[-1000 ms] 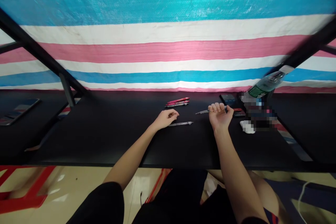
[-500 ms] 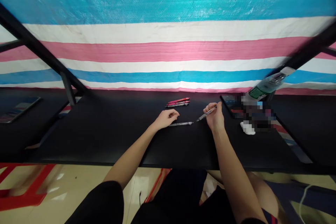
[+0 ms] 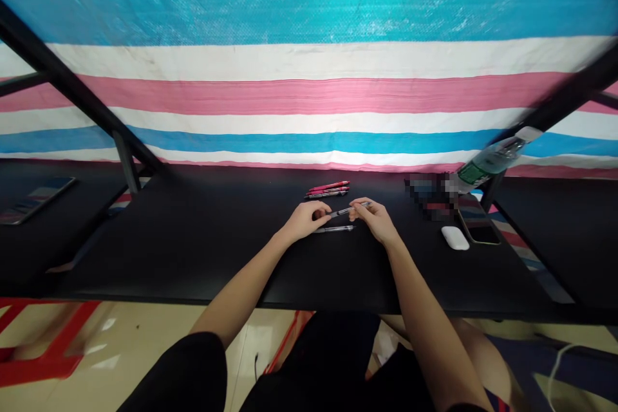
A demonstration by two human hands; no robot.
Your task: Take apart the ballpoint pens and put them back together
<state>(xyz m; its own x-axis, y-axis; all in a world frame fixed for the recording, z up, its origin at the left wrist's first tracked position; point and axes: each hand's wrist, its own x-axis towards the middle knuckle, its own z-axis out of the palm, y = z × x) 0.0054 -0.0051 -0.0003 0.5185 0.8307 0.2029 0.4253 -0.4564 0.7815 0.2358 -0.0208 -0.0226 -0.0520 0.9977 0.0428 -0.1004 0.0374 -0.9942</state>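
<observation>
A clear-barrelled pen [image 3: 342,211] is held between both hands just above the black table. My right hand [image 3: 374,219] pinches its right end between thumb and fingers. The fingers of my left hand [image 3: 308,219] are curled around and meet the pen's left end, covering its tip. Below it a second clear pen [image 3: 337,229] lies flat on the table, its left end partly behind my left hand. Farther back, several pens [image 3: 328,189] with pink-red and clear barrels lie side by side.
To the right are a white earbud case [image 3: 455,238], a phone [image 3: 483,232] and a leaning water bottle [image 3: 492,159] with a green label. Dark metal bars [image 3: 128,164] frame both sides. A striped sheet [image 3: 309,96] hangs behind the table [image 3: 193,251].
My right hand has moved left with the pen, bringing its tip to my left hand. The left hand has stayed nearly in place, and its fingers now touch the pen.
</observation>
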